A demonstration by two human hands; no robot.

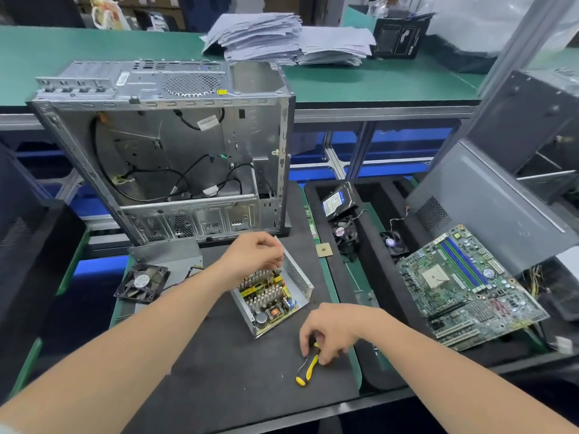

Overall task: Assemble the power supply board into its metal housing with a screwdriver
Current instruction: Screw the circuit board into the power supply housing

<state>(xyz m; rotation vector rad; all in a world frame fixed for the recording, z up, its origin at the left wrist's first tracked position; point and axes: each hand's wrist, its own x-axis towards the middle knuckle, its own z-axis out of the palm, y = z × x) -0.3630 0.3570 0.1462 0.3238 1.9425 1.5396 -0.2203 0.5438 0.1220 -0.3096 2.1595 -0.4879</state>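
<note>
Two hands busy: the right hand grips a yellow screwdriver; the left hand curls by the metal housing, grip unclear, the power supply board seated inside; steadying that housing first seems wise

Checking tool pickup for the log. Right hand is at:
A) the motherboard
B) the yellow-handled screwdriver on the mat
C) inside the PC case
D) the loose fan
B: the right hand has its fingers curled round the yellow-handled screwdriver, which lies on the black mat just in front of the open metal housing.
</note>
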